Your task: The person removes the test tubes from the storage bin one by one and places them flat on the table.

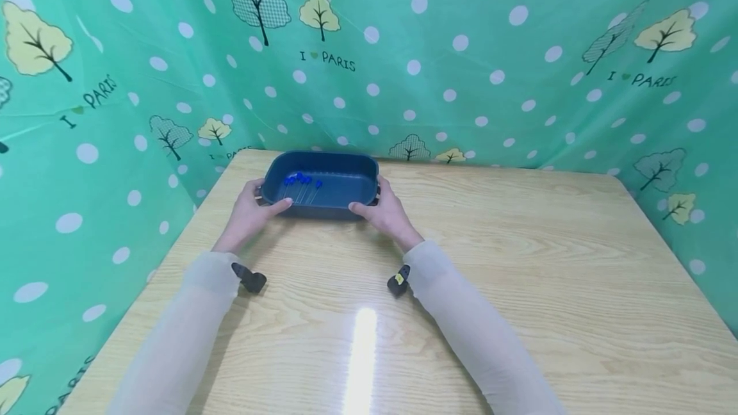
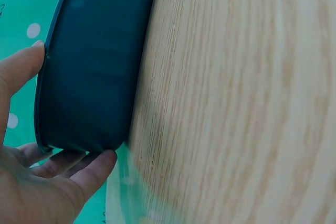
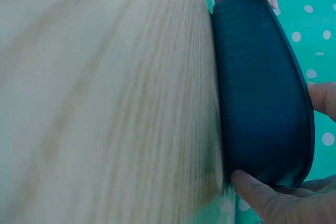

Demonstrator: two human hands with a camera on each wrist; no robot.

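Note:
A dark blue rectangular plastic bin (image 1: 323, 212) with rounded corners stands near the far edge of the wooden table. My left hand (image 1: 245, 215) holds its left end, thumb at the rim and fingers round the end wall. At the opposite end, my right hand (image 1: 392, 211) grips in the same way. Inside the bin, toward its left, lie several thin pale sticks with bright blue heads (image 1: 299, 177). Both wrist views show the bin's outer wall (image 2: 94, 66) close up, with fingertips (image 3: 247, 179) low against it; its contents are hidden there.
The pale wood-grain table (image 1: 536, 274) extends to the right and toward me. A green dotted curtain (image 1: 438, 50) with tree prints hangs behind it and along the left side. A bright light reflection crosses the tabletop in front.

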